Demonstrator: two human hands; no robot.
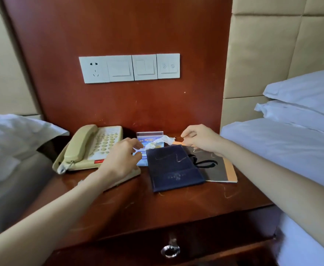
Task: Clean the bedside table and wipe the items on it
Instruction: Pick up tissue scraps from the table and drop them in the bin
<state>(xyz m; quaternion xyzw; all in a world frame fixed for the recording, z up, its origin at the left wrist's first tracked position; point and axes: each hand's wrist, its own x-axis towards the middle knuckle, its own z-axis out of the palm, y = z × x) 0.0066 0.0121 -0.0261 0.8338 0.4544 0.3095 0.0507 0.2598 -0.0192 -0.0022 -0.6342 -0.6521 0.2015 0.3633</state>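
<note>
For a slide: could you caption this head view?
Right hand pinches a tissue, left hand by the phone, over a wooden bedside table.

On my feed the reddish-brown wooden bedside table [176, 208] looks glossy but scuffed, with lots of fine scratches. The beige plastic telephone [92, 148] is smooth with a dull sheen, the dark navy folder [174, 167] looks matt, kinda leatherette, the crumpled white tissue [167, 140] is thin paper, and the round drawer pull [170, 250] is shiny metal.

This looks like a hotel bedroom. White beds [282, 146] with pillows [307, 89] stand on both sides, with a phone [92, 148] on the tabletop [176, 204] and wall switches [129, 68] above.
</note>
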